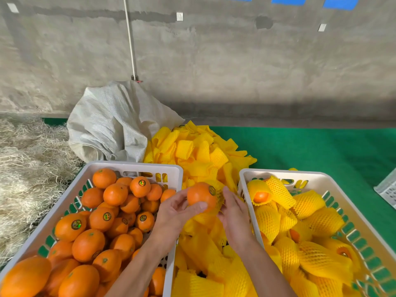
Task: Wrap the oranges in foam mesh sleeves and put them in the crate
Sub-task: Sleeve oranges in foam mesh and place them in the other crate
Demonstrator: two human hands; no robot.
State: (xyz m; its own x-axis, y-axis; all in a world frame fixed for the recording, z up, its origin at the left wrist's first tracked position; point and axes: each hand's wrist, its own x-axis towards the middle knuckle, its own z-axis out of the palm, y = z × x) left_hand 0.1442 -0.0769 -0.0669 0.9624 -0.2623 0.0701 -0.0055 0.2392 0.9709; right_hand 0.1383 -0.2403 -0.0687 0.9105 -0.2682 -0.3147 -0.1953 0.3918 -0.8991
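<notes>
- Forearms reach up from the near edge of the view; the left hand (179, 213) curls fingers and thumb round a bare orange (201, 196), and the right hand (232, 213) pinches a yellow sleeve (219, 195) against the fruit's right side.
- Green mat (321, 151) carries everything; a grey sack (115, 125) slumps at its far left, with straw (27, 168) beyond the left edge.
- Left crate (132, 166), at the near-left of the mat, is heaped with unwrapped oranges (100, 219), so most of the job looks undone.
- Right crate (285, 173), near-right, holds a good layer of wrapped oranges (308, 202), though it seems well short of full; one at its far-left corner shows fruit through a gaping sleeve.
- Loose sleeves (192, 151) lie piled between the crates and back toward the sack, so supply looks ample.
- The held orange hangs over the gap between the crates, its sleeve covering only the right end; I judge the wrap barely begun, with pulling over and dropping into the right crate left.
- Round dark stickers with gold rims sit on many oranges, including the held one; their print is too small to read.
- Blue signs (288, 0) at the wall's top edge are cut off, nothing legible.
</notes>
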